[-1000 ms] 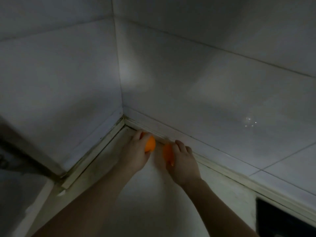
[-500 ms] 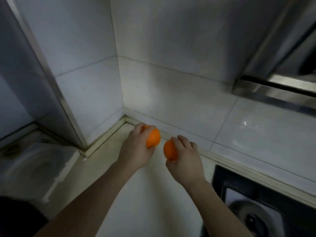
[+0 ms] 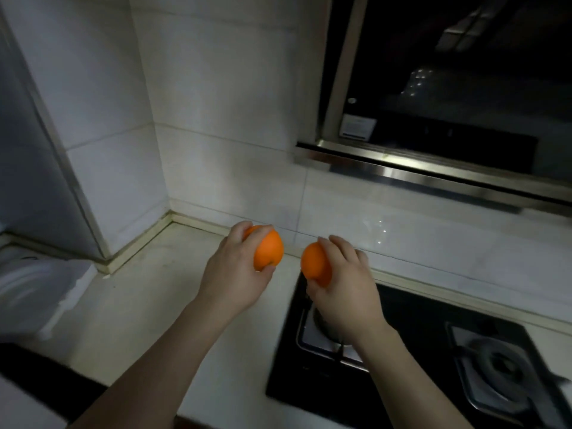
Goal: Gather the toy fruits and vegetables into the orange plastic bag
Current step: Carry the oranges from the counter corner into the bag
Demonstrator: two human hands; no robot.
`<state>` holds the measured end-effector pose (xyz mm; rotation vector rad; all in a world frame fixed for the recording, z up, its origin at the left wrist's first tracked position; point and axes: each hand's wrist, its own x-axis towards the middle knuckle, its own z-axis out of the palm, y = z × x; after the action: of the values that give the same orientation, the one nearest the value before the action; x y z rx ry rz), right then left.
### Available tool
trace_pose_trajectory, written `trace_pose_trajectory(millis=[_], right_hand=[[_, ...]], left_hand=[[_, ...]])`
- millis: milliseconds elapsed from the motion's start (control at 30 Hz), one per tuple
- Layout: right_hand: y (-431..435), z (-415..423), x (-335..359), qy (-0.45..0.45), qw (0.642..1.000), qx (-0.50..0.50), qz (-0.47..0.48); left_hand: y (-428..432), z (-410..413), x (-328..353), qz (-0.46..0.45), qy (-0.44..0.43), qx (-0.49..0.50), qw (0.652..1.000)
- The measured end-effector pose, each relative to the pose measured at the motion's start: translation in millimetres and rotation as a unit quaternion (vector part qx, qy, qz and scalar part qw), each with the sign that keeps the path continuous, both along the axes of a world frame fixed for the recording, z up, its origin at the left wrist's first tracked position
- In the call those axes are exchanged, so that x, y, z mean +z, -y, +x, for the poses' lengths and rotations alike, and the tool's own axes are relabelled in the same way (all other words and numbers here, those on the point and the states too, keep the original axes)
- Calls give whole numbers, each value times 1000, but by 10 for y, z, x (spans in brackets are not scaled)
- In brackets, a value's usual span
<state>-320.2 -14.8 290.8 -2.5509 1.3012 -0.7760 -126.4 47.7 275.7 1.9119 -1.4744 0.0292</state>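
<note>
above the pale table, close to the corner of the tiled wall, two toy fruits are held up, a little apart. the left toy orange is gripped by the left hand, which is curled round it. the right toy orange is gripped by the right hand, over the edge of the black stove.

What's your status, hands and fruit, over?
Left hand grips left toy orange. Right hand grips right toy orange, over the stove edge. Orange bag not in view. Nothing between the hands.
</note>
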Motion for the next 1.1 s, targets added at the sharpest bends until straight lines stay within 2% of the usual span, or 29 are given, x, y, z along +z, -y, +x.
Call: trace_pose_trajectory(millis=[300, 667, 900, 1100], right_hand=[[-508, -786, 173, 4, 988, -152, -26], [-1215, -1431, -44, 57, 948, -314, 1], [-1425, -2280, -196, 109, 919, -378, 12], [-1446, -3498, -295, 115, 905, -409, 15]], left_hand=[[-55, -643, 150, -27, 0, -144, 989], [-174, -1403, 132, -1, -12, -301, 954], [-175, -2366, 50, 26, 1, -377, 926], [-86, -3634, -18, 29, 15, -398, 917]])
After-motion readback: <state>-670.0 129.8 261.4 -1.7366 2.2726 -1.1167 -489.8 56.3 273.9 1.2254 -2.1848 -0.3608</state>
